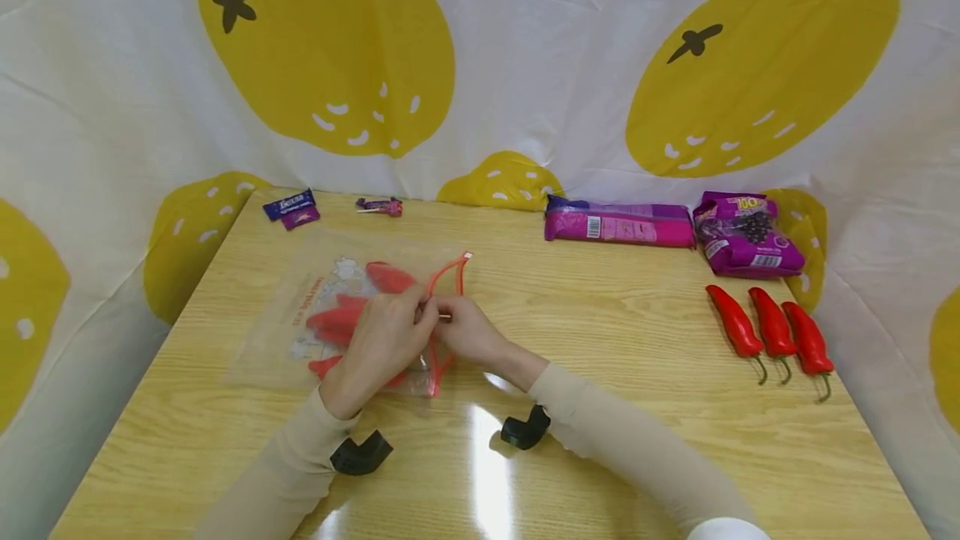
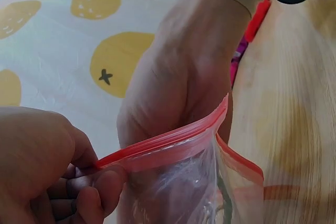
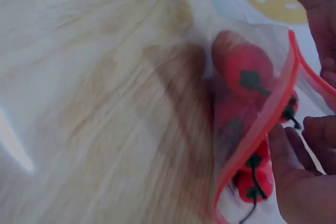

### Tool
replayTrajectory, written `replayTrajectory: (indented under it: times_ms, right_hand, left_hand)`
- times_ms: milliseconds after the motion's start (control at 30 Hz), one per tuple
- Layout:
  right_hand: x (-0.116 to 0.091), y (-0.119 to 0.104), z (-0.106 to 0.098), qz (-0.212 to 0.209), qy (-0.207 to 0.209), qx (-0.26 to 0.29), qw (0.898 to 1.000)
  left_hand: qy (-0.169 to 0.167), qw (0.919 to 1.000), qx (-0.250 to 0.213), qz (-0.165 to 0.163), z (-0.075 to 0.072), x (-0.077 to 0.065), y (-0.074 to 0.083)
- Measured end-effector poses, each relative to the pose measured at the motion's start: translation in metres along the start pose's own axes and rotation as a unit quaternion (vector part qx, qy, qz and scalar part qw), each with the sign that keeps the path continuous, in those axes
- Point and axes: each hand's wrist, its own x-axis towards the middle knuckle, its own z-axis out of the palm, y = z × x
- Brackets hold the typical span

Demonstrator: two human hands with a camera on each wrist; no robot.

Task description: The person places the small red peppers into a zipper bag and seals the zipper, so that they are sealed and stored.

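Observation:
A clear zip bag (image 1: 262,340) with a red-edged mouth lies on the table, holding several red peppers (image 1: 337,319) with green stems. My left hand (image 1: 386,336) pinches the bag's red zip edge (image 2: 163,142) between thumb and fingers, as the left wrist view shows. My right hand (image 1: 468,330) is at the mouth of the bag, close to the left fingers. From the right wrist, the fingers (image 3: 281,148) of that hand reach in past the red rim, loosely extended, beside the pepper stems. Nothing shows between them. The left fingertips are partly hidden in the head view.
Three red peppers (image 1: 772,332) lie in a row at the right. Along the back sit a long purple packet (image 1: 618,225), a purple bag (image 1: 750,240), a lollipop (image 1: 382,207) and small blue and purple wrapped sweets (image 1: 291,208). A fruit-print cloth (image 1: 525,65) hangs behind the table.

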Motion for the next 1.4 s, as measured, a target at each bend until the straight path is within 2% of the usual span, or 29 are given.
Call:
replayTrajectory:
  times_ms: [100, 167, 233, 300, 367, 433, 500, 533, 600, 667, 733, 833, 900, 1067, 1267, 1300, 1333, 1367, 1400]
  right_hand:
    - [-0.01, 0.0, -0.016, 0.001, -0.018, 0.018, 1.0]
    - [-0.018, 0.007, -0.034, -0.008, -0.01, -0.008, 1.0]
    - [-0.031, 0.017, -0.057, -0.02, 0.022, -0.067, 0.997]
    - [-0.048, 0.026, -0.086, -0.032, 0.071, -0.164, 0.983]
    - [-0.07, 0.036, -0.119, -0.038, 0.132, -0.278, 0.951]
    - [-0.094, 0.05, -0.155, -0.041, 0.193, -0.382, 0.903]
    - [-0.12, 0.066, -0.191, -0.03, 0.247, -0.467, 0.848]
    - [-0.134, 0.074, -0.209, -0.022, 0.272, -0.502, 0.821]
    - [-0.16, 0.087, -0.24, 0.011, 0.313, -0.546, 0.777]
    - [-0.182, 0.095, -0.264, 0.077, 0.333, -0.567, 0.749]
    - [-0.198, 0.1, -0.282, 0.145, 0.333, -0.574, 0.734]
    - [-0.212, 0.104, -0.296, 0.23, 0.297, -0.573, 0.728]
    - [-0.215, 0.106, -0.299, 0.249, 0.274, -0.574, 0.73]
    - [-0.211, 0.109, -0.292, 0.233, 0.243, -0.586, 0.737]
    - [-0.205, 0.106, -0.285, 0.221, 0.252, -0.58, 0.743]
    - [-0.202, 0.103, -0.282, 0.219, 0.26, -0.571, 0.747]
    - [-0.198, 0.098, -0.277, 0.213, 0.263, -0.56, 0.757]
    - [-0.192, 0.092, -0.271, 0.202, 0.265, -0.544, 0.77]
    - [-0.184, 0.085, -0.263, 0.187, 0.261, -0.522, 0.79]
  left_hand:
    - [-0.004, 1.0, -0.005, -0.003, 0.0, 0.0, 0.0]
    - [-0.006, 0.9999, -0.006, -0.006, 0.0, 0.0, 0.0]
    - [-0.007, 0.9999, -0.007, -0.011, 0.001, 0.0, 0.0]
    - [-0.008, 0.9999, -0.006, -0.014, 0.001, 0.0, 0.001]
    - [-0.011, 0.9998, -0.006, -0.018, 0.001, 0.001, 0.001]
    - [-0.015, 0.9996, -0.006, -0.022, 0.001, 0.001, 0.001]
    - [-0.02, 0.9995, -0.006, -0.025, 0.001, 0.002, 0.001]
    - [-0.022, 0.9994, -0.006, -0.025, 0.001, 0.002, 0.001]
    - [-0.026, 0.9993, -0.006, -0.026, 0.001, 0.003, 0.001]
    - [-0.027, 0.9993, -0.005, -0.027, 0.001, 0.003, 0.002]
    - [-0.027, 0.9992, -0.003, -0.029, 0.001, 0.003, 0.002]
    - [-0.026, 0.9992, 0.001, -0.031, 0.001, 0.002, 0.002]
    - [-0.025, 0.9992, 0.002, -0.03, 0.001, 0.002, 0.001]
    - [-0.017, 0.9995, 0.0, -0.026, 0.0, 0.001, 0.0]
    - [-0.017, 0.9995, -0.006, -0.026, -0.002, 0.002, -0.001]
    - [-0.019, 0.9994, -0.007, -0.027, -0.002, 0.002, -0.001]
    - [-0.022, 0.9993, -0.007, -0.028, -0.002, 0.002, -0.001]
    - [-0.024, 0.9992, -0.009, -0.03, -0.001, 0.002, -0.001]
    - [-0.027, 0.9991, -0.01, -0.033, -0.001, 0.002, -0.001]
